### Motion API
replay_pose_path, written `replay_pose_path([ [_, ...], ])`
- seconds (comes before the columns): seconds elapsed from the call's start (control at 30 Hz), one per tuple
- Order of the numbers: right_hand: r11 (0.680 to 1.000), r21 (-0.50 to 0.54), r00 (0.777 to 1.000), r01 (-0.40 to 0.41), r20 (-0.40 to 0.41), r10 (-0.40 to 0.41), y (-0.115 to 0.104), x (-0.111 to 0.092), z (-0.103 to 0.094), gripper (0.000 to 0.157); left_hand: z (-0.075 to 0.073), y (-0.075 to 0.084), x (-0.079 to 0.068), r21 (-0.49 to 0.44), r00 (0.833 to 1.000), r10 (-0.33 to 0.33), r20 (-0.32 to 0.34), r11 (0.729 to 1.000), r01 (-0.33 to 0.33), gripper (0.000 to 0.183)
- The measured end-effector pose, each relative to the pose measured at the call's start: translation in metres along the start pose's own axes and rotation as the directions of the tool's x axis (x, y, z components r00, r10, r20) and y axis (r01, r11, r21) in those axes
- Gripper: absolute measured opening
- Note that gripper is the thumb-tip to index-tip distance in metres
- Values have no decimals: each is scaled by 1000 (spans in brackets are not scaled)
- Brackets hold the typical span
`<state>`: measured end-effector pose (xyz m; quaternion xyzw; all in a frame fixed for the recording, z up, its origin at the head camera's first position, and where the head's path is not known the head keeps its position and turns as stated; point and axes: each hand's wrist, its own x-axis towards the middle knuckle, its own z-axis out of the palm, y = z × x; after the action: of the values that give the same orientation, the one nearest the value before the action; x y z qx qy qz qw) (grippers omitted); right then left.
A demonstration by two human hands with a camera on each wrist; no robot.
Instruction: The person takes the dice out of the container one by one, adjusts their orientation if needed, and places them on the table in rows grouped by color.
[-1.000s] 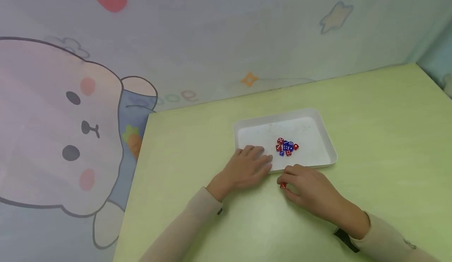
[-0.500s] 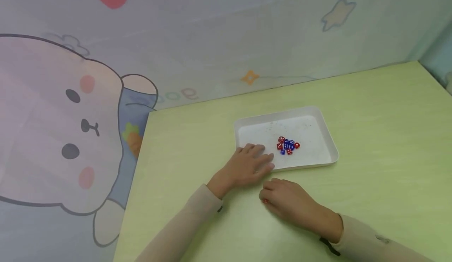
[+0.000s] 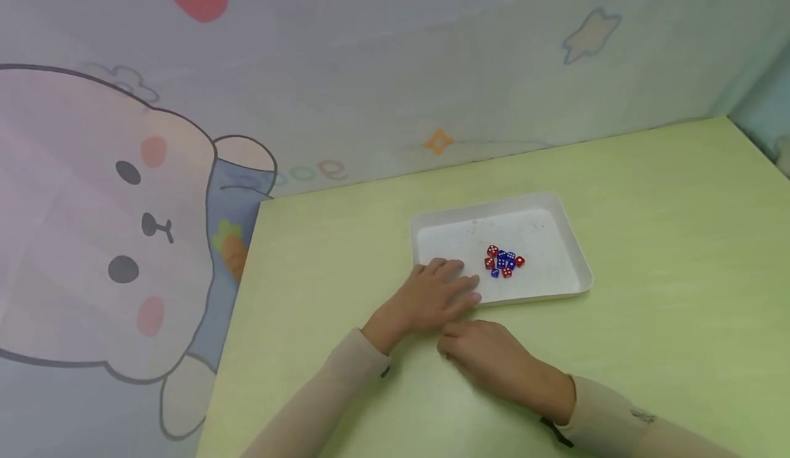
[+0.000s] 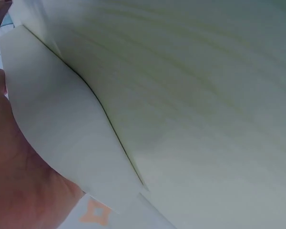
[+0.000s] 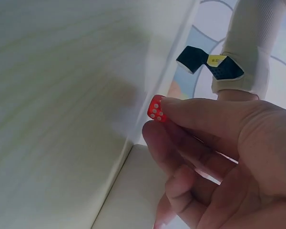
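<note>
My right hand point(image 3: 496, 362) pinches a red die point(image 5: 156, 109) between thumb and fingers, just over the table in front of the tray; in the head view the hand hides the die. The left hand point(image 3: 426, 300) rests with fingers spread over the near left corner of a shallow white tray point(image 3: 570, 245). In the left wrist view this hand point(image 4: 24, 171) lies against the tray's outer wall point(image 4: 62, 109). Inside the tray, red dice point(image 3: 492, 251) and blue dice point(image 3: 502, 263) sit in a small cluster, right of the left fingertips.
The tray stands on a light green table point(image 3: 666, 238). Behind the table is a pale wall covering point(image 3: 370, 67) printed with a cartoon bear point(image 3: 92, 225). A dark strap point(image 5: 214, 64) shows at the other wrist in the right wrist view.
The right hand, holding the red die, has moved left and toward the table's front, away from the tray's near edge and close to the left hand. The left hand has stayed put.
</note>
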<state>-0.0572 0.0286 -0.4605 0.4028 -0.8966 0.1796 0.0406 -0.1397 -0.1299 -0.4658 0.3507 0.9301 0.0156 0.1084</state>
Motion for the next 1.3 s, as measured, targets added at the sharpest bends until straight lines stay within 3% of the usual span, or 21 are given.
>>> replay_pose_path([
  [0.2,1000,-23,1000,-2,23,3,-2,4,5,32,0,0,1,20,1000,-6,18,1000,6,52],
  [0.67,999,-35,1000,-11,9,12,2,4,9,32,0,-1,3,27,1000,-9,2,1000,9,52],
  [0.87,1000,-4,1000,12,-12,-12,1,1,-2,19,1,0,1,42,999,-14,36,999,12,53],
  [1.0,999,39,997,19,-69,-16,6,1,-16,10,-1,0,1,70,1000,-1,31,998,-2,52],
  [1.17,999,32,992,33,-125,-29,15,4,-27,10,-4,-3,-1,76,1000,-4,7,997,3,53],
  [1.3,998,45,992,35,-120,-30,23,4,-32,12,2,-4,-3,117,1000,19,-19,993,-16,51],
])
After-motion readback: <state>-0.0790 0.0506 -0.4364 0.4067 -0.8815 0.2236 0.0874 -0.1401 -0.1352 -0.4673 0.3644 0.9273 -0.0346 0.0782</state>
